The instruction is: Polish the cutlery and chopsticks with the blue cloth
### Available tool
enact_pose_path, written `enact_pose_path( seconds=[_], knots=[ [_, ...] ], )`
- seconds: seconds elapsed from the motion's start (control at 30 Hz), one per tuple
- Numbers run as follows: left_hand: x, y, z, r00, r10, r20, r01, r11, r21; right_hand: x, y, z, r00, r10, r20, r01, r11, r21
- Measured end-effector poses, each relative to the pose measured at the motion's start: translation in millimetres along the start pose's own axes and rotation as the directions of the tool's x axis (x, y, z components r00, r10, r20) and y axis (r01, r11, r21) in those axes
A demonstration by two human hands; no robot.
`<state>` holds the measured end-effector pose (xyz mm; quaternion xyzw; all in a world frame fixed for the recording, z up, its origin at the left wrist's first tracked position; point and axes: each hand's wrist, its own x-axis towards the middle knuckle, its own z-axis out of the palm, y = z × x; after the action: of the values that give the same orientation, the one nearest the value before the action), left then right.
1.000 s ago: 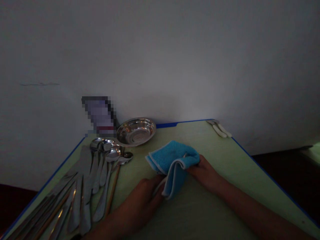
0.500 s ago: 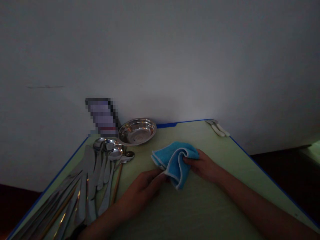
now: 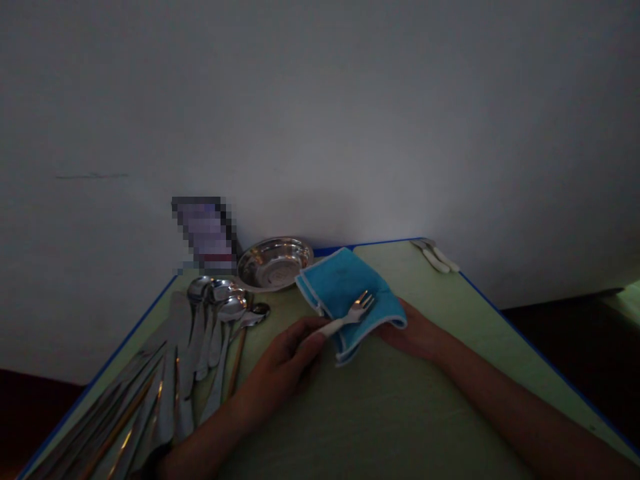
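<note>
My left hand (image 3: 290, 353) is closed on the white handle of a small fork (image 3: 350, 315), whose tines lie on top of a blue cloth (image 3: 340, 283). My right hand (image 3: 415, 333) is under the right side of that cloth and holds it up, its fingers mostly hidden by the fabric. Both hands are over the pale green table (image 3: 400, 413), just in front of a steel bowl (image 3: 275, 261).
Several spoons (image 3: 220, 307) and a row of other cutlery (image 3: 145, 407) lie along the table's left side. Two white-handled utensils (image 3: 435, 257) rest at the far right corner. A blurred-out object (image 3: 205, 233) stands against the grey wall behind the bowl.
The cloth has opened out and lifted toward the bowl, uncovering the fork's tines. My left hand has drawn the fork's handle clear of the cloth.
</note>
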<state>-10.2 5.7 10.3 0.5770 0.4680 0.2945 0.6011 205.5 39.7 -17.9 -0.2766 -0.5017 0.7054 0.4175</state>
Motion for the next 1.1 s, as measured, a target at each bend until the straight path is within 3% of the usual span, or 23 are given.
enact_pose_path(
  seconds=[0.13,0.2,0.37,0.47,0.67,0.77,0.9,1.0,1.1],
  knots=[
    [-2.8,0.5,0.0,0.970,0.221,-0.103,-0.195,0.957,0.214,-2.3,0.1,-0.9,0.999,0.033,-0.006,-0.033,0.998,0.058],
    [-3.6,0.8,0.8,0.955,0.282,-0.093,-0.238,0.914,0.328,-3.4,-0.1,-1.2,1.000,0.024,-0.009,-0.024,1.000,0.002],
    [-5.5,0.8,3.7,0.961,0.269,0.066,-0.268,0.837,0.477,-4.0,-3.2,1.8,0.995,-0.070,-0.073,0.039,0.933,-0.358],
    [-7.7,1.2,4.2,0.956,0.254,0.144,-0.291,0.799,0.526,-4.8,-6.7,5.6,0.988,-0.151,-0.027,0.121,0.877,-0.464],
    [-7.4,2.0,1.8,0.952,0.290,0.094,-0.294,0.789,0.540,-7.6,-10.4,10.4,0.987,-0.161,0.024,0.137,0.741,-0.657],
    [-5.9,1.4,1.4,0.948,0.318,0.022,-0.283,0.809,0.515,-7.9,-10.6,13.2,1.000,-0.009,0.001,0.008,0.824,-0.566],
    [-8.6,4.7,5.5,0.943,0.311,-0.123,-0.229,0.869,0.438,-7.2,-11.4,12.0,0.979,0.201,0.016,-0.184,0.922,-0.340],
    [-10.8,6.6,8.7,0.916,0.313,-0.251,-0.204,0.903,0.378,-7.0,-12.3,5.2,0.973,0.223,0.066,-0.203,0.953,-0.225],
    [-9.7,3.9,8.5,0.887,0.292,-0.358,-0.200,0.941,0.272,-6.9,-12.7,-1.5,0.979,0.198,0.056,-0.179,0.953,-0.245]
  ],
)
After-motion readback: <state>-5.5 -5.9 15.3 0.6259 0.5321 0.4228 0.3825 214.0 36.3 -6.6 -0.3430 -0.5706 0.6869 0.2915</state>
